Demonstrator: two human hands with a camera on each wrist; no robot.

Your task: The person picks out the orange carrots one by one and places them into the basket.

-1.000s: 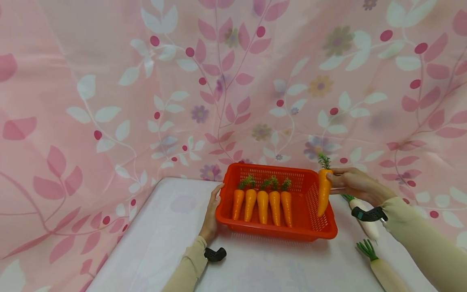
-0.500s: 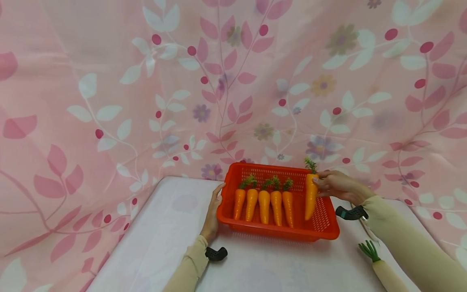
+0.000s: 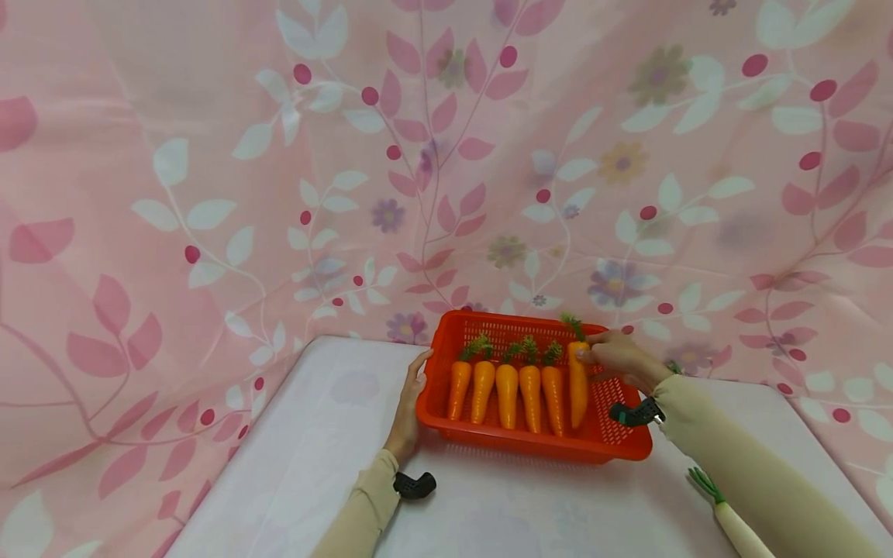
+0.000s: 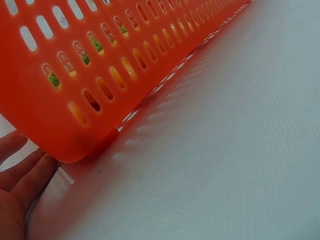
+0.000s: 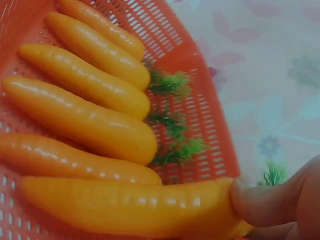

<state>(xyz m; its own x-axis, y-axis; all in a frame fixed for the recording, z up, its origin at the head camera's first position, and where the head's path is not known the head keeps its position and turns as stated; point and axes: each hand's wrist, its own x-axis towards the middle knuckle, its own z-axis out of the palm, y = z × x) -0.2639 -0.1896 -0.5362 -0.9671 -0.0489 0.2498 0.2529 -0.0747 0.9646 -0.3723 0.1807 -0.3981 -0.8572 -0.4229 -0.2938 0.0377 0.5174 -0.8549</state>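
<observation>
In the head view my right hand pinches an orange carrot near its leafy top. The carrot points tip-down toward me inside the red plastic basket. Several similar carrots lie side by side in there, green tops toward the back wall. Close up in the right wrist view, the thumb presses the thick end of the held carrot, which lies alongside the nearest one of the row. My left hand rests against the basket's left side, its fairly straight fingers touching the perforated wall.
A white radish with green stems lies on the white table, right of the basket and partly under my right forearm. A green leafy tip peeks out behind my right wrist. A pink floral cloth hangs behind the table.
My right hand has carried the carrot leftward and down, from over the basket's right wall to beside the row. My left hand has kept its place at the basket.
</observation>
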